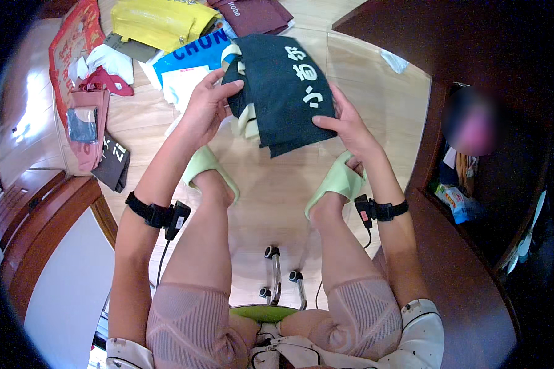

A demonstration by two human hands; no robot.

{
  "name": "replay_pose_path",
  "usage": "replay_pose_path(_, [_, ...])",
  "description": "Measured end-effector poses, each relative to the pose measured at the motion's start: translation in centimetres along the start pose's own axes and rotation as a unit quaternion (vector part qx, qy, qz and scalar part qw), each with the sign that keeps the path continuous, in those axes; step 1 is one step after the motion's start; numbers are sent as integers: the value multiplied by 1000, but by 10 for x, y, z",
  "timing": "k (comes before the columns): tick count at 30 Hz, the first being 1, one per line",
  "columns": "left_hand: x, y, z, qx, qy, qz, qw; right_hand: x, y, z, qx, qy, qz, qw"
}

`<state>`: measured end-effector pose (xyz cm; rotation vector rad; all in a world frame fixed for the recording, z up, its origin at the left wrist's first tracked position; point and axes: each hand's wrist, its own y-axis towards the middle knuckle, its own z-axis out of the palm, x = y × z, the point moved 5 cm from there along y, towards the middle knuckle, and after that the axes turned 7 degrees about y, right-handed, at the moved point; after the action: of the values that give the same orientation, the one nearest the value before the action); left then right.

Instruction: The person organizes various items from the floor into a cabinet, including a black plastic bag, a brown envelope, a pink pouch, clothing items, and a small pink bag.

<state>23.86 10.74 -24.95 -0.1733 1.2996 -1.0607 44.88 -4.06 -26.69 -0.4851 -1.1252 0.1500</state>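
- Between the two hands, over the pale floor (277, 184) and ahead of the feet, a dark bag (286, 92) is held up, tilted, its white lettering facing up.
- Its cream handle (248, 121) hangs loose along the left side; it could catch on the fingers or get trapped crooked in a fold, because nothing seems to pin it flat.
- The lower edge sags unsupported, so the layers could slide apart and crease unevenly if the two sides are pulled at different heights.
- Should either grip loosen, the bag would likely drop near the left slipper (206, 163) or the right slipper (338, 178).
- Close beyond it lie a blue bag (212, 58), a white sheet (184, 85) and a yellow bag (160, 24); a wide sweep to the left could knock that loose pile askew.
- The left hand (208, 107) is partly closed, thumb laid over the bag's left edge beside the handle; some fingers are tucked from sight, so I cannot tell how firmly it grips.
- The right hand (348, 123) grasps the right edge, half curled, thumb flat on the front, its other fingers mostly behind the bag.
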Motion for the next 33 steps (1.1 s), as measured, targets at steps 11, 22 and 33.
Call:
replay_pose_path(11, [17, 9, 12, -35, 120, 21, 992, -10, 24, 51, -72, -337, -35, 938])
replay_pose_path(22, [-9, 1, 20, -113, 421, 221, 873, 3, 48, 50, -163, -380, 17, 910])
replay_pose_path(33, [-33, -17, 65, -80, 612, 463, 637, -8, 42, -6, -182, -230, -70, 953])
